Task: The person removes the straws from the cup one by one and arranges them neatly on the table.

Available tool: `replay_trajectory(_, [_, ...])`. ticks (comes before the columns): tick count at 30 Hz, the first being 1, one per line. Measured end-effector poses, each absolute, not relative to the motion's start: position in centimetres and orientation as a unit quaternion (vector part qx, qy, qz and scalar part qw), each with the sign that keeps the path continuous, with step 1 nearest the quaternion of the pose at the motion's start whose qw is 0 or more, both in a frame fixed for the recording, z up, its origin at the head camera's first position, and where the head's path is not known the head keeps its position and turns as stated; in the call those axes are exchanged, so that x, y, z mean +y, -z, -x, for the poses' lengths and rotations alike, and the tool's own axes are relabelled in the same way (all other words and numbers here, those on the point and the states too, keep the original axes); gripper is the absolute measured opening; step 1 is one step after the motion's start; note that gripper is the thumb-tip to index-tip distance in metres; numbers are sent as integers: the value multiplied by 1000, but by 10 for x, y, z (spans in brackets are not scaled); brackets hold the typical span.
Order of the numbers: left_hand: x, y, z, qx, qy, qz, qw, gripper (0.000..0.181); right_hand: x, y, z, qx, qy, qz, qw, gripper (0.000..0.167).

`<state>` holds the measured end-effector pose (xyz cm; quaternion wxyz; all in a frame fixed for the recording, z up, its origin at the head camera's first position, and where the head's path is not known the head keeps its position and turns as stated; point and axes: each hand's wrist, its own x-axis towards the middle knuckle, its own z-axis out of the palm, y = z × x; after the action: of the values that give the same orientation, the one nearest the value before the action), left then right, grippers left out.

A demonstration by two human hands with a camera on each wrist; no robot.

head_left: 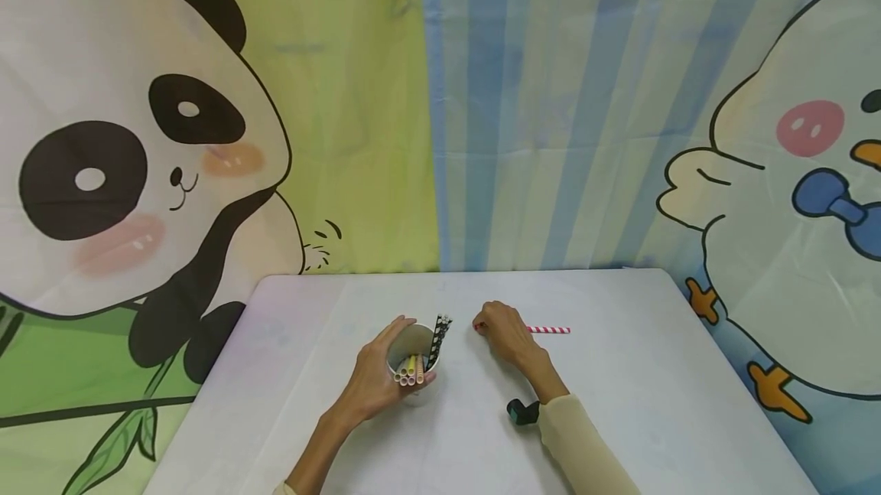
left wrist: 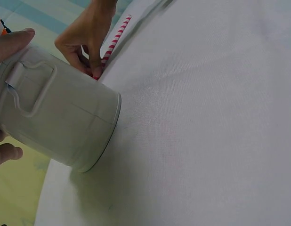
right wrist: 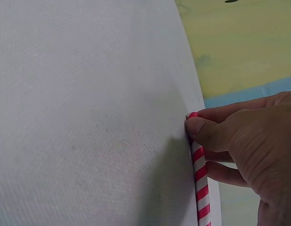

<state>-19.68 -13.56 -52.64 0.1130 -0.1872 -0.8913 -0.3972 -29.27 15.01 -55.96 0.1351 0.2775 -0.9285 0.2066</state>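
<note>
My left hand [head_left: 375, 380] grips a white metal can [left wrist: 65, 110] with a wire handle on its side, tilted above the table. Several straws stand in it: black patterned ones [head_left: 438, 338] against the right side, yellow and pinkish ones [head_left: 411, 369] at the near side. To the right of the can, my right hand [head_left: 508, 333] pinches one end of a red-and-white striped straw [right wrist: 201, 183] between thumb and fingertips. That straw lies along the table surface, its other end pointing right in the head view.
A white-covered table [head_left: 654, 418] stands before a cloth backdrop [head_left: 365, 97] with a panda and a bird printed on it. A small black object [head_left: 523, 411] is at my right wrist, beside the cuff of the light sleeve [head_left: 585, 449].
</note>
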Motion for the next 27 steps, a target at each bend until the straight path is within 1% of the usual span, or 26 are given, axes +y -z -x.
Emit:
replay_trajectory(7, [-136, 526, 196, -894, 391, 186, 114, 91, 150, 557, 295, -930, -215, -277, 110, 29])
replay_trajectory(13, [-135, 525, 196, -894, 395, 182, 108, 93, 151, 554, 294, -934, -235, -254, 89, 15])
replay_trajectory(19, [-136, 525, 195, -893, 397, 183, 107, 92, 152, 553, 293, -932, -240, -256, 88, 12])
replay_trajectory(27, [-136, 527, 196, -893, 398, 180, 105, 92, 153, 553, 294, -931, -245, -255, 87, 14])
